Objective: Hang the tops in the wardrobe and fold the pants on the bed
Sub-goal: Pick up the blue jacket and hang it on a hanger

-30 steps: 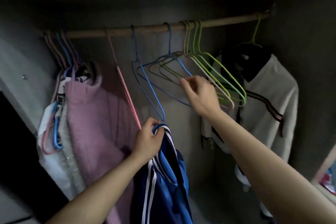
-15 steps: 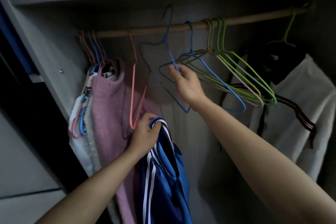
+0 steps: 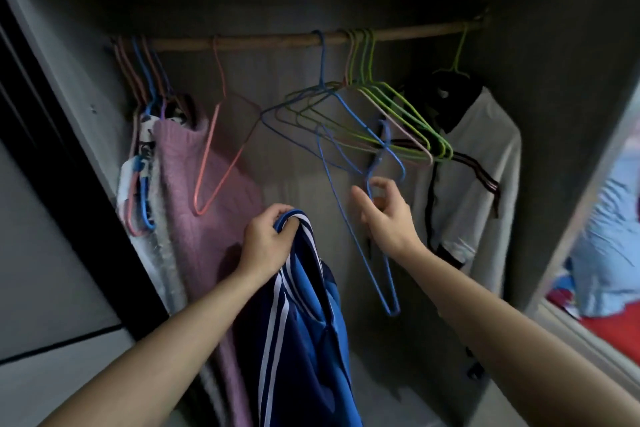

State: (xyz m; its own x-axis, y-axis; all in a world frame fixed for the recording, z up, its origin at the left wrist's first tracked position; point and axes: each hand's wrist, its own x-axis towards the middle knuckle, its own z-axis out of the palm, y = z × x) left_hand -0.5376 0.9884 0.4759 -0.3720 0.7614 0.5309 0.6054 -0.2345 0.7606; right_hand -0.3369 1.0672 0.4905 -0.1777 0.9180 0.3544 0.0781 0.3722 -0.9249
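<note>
The right hand (image 3: 384, 215) has come down from the wooden rod (image 3: 270, 42) with a thin blue wire hanger (image 3: 390, 307), now off the rod at mid-frame and hanging tilted, its narrow end pointing down. Its fingers curl loosely round the wire near the hook. The left hand (image 3: 265, 246), centre frame, grips the striped collar of the top (image 3: 304, 340), a glossy blue fabric with white stripes that drapes to the bottom edge. Behind it hangs a ribbed pink sweater (image 3: 207, 191); green wire hangers (image 3: 408, 135) fan out on the rod.
</note>
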